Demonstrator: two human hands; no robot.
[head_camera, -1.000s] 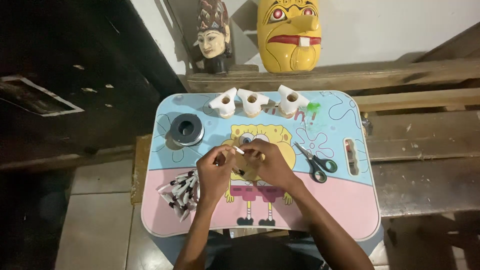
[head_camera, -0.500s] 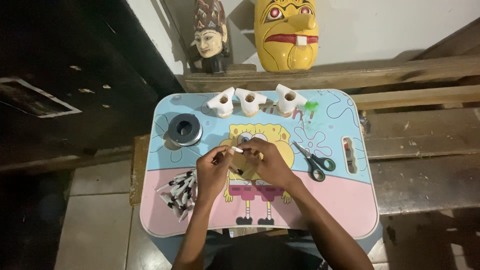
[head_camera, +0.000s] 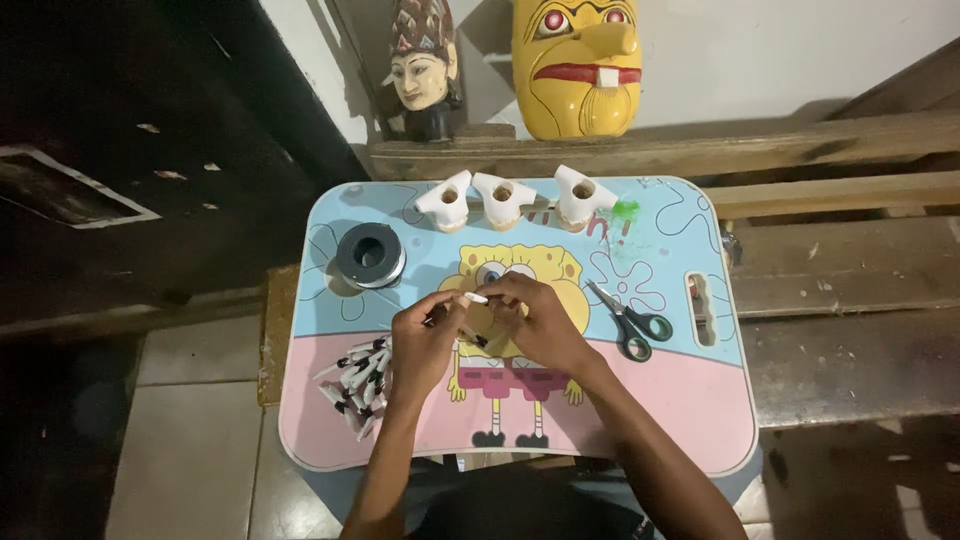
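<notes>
A small white tube (head_camera: 476, 298) sat pinched between the fingertips of both hands over the middle of the lap table (head_camera: 700, 420). The left hand (head_camera: 425, 340) and right hand (head_camera: 535, 320) were closed on it, touching each other. A pile of similar pieces (head_camera: 358, 385) lay near the left edge, tape roll (head_camera: 369, 254) behind it, scissors (head_camera: 628, 320) toward the right edge.

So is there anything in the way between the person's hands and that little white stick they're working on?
Nothing visible. Both the left hand and the right hand already have their fingers on the small white stick, held just above the lap table. The scissors, the tape roll and the pile of sticks lie off to the sides.
</notes>
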